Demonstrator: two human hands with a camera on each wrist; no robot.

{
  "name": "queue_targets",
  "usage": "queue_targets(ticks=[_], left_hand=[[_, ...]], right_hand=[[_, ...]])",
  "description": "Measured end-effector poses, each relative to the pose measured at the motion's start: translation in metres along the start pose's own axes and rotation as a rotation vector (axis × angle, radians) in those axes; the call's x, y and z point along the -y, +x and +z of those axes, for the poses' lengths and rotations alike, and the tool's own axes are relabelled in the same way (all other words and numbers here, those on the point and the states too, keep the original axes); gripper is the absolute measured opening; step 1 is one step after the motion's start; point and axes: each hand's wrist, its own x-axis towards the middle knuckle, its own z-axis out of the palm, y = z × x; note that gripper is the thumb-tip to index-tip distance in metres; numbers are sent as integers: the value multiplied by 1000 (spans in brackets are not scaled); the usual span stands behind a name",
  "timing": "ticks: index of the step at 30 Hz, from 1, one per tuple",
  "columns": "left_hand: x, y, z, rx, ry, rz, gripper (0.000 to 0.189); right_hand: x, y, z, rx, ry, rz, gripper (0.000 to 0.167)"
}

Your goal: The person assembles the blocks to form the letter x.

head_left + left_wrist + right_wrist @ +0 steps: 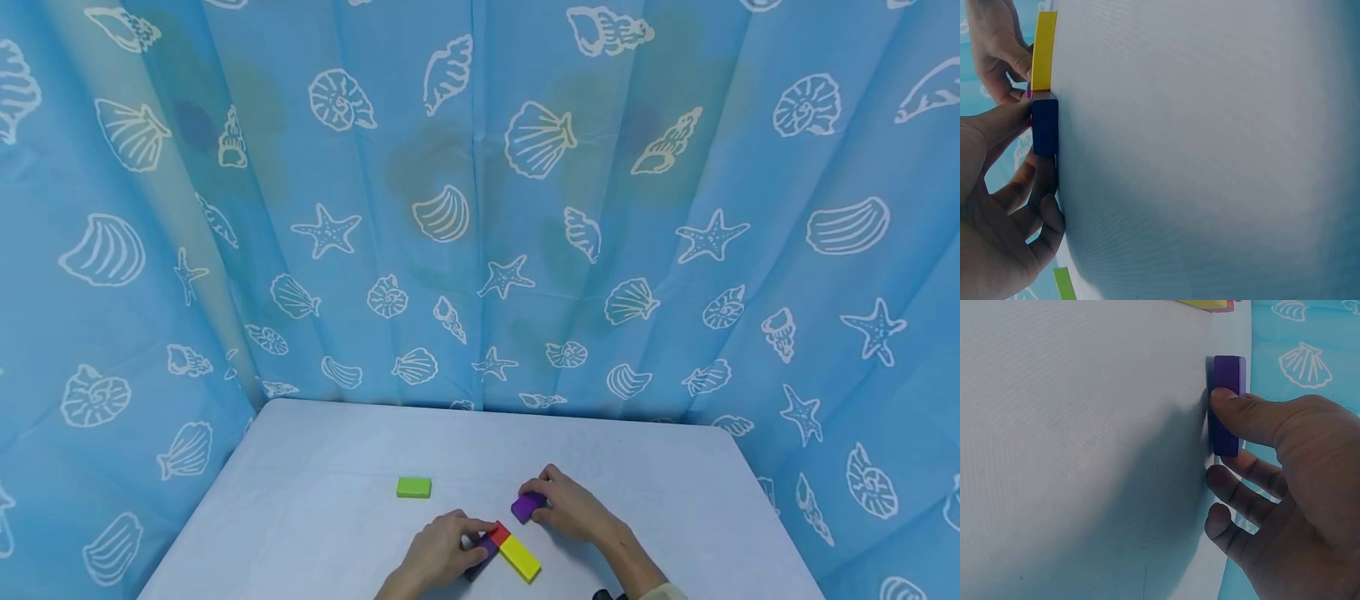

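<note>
On the white table, my left hand pinches a dark blue block between thumb and fingers. A red block lies against its far end, with my left index fingertip right at it. From the red block a yellow block runs toward the near right, so the blocks form an angled shape. My right hand holds a purple block just beyond and right of that group. In the right wrist view, the thumb presses one long side of the purple block, and the other fingers are partly hidden behind it.
A light green block lies by itself on the table, left of the hands and farther back. Blue curtains with white shell and starfish prints hang behind the table and at both sides.
</note>
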Motion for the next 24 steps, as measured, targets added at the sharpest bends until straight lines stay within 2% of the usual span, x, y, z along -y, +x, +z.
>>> queue_targets(ticks=[14, 24], left_hand=[[-1, 1, -1, 12, -14, -13, 34], [2, 2, 0, 5, -26, 11, 34]], right_hand=[[8, -3, -2, 0, 0, -15, 33], [12, -3, -1, 9, -4, -28, 33]])
